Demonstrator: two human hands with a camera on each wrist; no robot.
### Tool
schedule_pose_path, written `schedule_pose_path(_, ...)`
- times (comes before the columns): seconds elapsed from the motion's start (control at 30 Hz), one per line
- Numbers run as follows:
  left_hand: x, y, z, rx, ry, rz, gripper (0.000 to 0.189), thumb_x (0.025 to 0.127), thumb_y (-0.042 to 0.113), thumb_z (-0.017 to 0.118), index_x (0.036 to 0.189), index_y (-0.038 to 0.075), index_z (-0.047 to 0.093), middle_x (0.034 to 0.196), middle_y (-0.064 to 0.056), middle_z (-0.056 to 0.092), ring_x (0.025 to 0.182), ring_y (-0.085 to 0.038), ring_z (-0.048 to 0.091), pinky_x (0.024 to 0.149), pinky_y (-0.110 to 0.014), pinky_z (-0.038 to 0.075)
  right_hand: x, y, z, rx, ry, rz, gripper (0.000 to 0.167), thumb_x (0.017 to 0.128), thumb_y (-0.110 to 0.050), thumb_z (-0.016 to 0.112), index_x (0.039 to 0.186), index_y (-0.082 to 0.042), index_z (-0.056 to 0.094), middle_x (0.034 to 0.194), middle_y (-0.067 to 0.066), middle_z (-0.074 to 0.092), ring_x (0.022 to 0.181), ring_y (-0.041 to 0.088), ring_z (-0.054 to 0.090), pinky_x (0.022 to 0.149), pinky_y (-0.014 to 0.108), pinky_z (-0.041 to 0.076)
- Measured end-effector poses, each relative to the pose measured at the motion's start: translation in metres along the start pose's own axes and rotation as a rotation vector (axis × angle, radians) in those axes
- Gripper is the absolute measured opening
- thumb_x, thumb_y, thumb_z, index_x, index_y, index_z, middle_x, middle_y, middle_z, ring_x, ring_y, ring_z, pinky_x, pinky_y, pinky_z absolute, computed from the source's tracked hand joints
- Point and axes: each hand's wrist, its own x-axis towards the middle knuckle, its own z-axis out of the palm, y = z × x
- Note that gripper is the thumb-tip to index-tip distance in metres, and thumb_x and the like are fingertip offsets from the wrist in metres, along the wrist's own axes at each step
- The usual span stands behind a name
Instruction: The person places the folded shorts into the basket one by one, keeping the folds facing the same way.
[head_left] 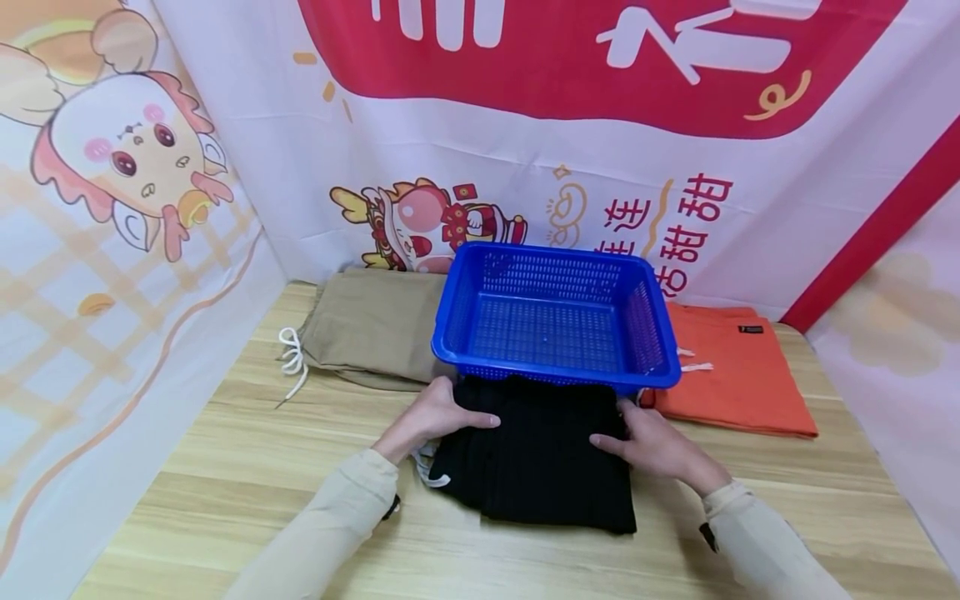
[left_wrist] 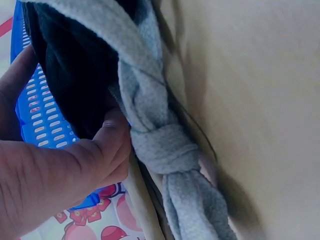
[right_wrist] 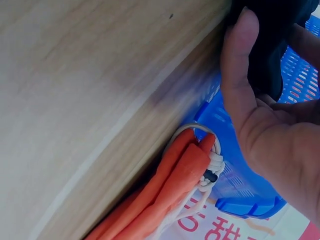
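A folded black drawstring garment (head_left: 555, 458) spans the space between both hands, its far edge up against the front wall of a blue plastic basket (head_left: 555, 379). With its thumb on top and fingers behind the cloth, the left hand (head_left: 442, 414) grips the left far corner. The right hand (head_left: 656, 442) holds the right side the same way, its thumb (right_wrist: 242, 45) along the fabric. A knotted pale grey drawstring (left_wrist: 160, 147) hangs at the garment's left end, close by the left hand. Folded cloth hides some of the fingers.
Folded khaki cloth (head_left: 382, 321) with a white cord lies left of and partly behind the basket. Orange folded cloth (head_left: 735, 375) with white cords lies to its right. All rest on a wooden table (head_left: 225, 500), with a printed fabric backdrop (head_left: 285, 167) behind.
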Motion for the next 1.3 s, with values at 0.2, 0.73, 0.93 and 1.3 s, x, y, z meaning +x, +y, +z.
schedule_pose_path(0.2, 0.0, 0.001, 0.004, 0.014, -0.002, -0.011, 0.08, 0.065, 0.04, 0.096, 0.118, -0.005, 0.058, 0.104, -0.008, 0.063, 0.092, -0.019, 0.057, 0.086, -0.038, 0.053, 0.001, 0.001, 0.0, 0.074, 0.051, 0.057, 0.068, 0.095, -0.04, 0.071, 0.134, 0.012, 0.05, 0.069, 0.003, 0.054, 0.057, 0.016, 0.058, 0.05, 0.031, 0.046)
schedule_pose_path(0.73, -0.001, 0.006, 0.02, -0.158, 0.02, 0.123, 0.114, 0.063, 0.02, 0.099, 0.153, -0.001, 0.032, 0.149, -0.02, 0.047, 0.136, -0.03, 0.044, 0.115, -0.044, 0.034, -0.002, -0.003, -0.005, 0.306, -0.024, 0.213, 0.043, 0.096, -0.043, 0.069, 0.103, -0.001, 0.07, 0.08, 0.005, 0.072, 0.065, 0.021, 0.068, 0.059, 0.039, 0.058)
schedule_pose_path(0.93, -0.003, 0.006, 0.02, -0.093, -0.009, 0.106, 0.068, 0.061, 0.017, 0.098, 0.118, 0.001, 0.063, 0.112, -0.008, 0.068, 0.103, -0.022, 0.062, 0.094, -0.04, 0.052, -0.002, -0.001, -0.008, 0.36, -0.084, 0.138, 0.041, 0.098, -0.038, 0.067, 0.111, 0.001, 0.071, 0.091, 0.008, 0.075, 0.077, 0.021, 0.071, 0.066, 0.038, 0.06)
schedule_pose_path(1.3, -0.011, 0.012, 0.015, 0.006, -0.045, 0.2, 0.048, 0.062, 0.018, 0.097, 0.102, 0.01, 0.072, 0.097, 0.0, 0.071, 0.091, -0.019, 0.065, 0.085, -0.039, 0.054, -0.01, -0.005, -0.019, 0.346, -0.145, 0.055, 0.042, 0.101, -0.036, 0.063, 0.127, -0.003, 0.066, 0.09, 0.002, 0.069, 0.071, 0.016, 0.055, 0.064, 0.028, 0.045)
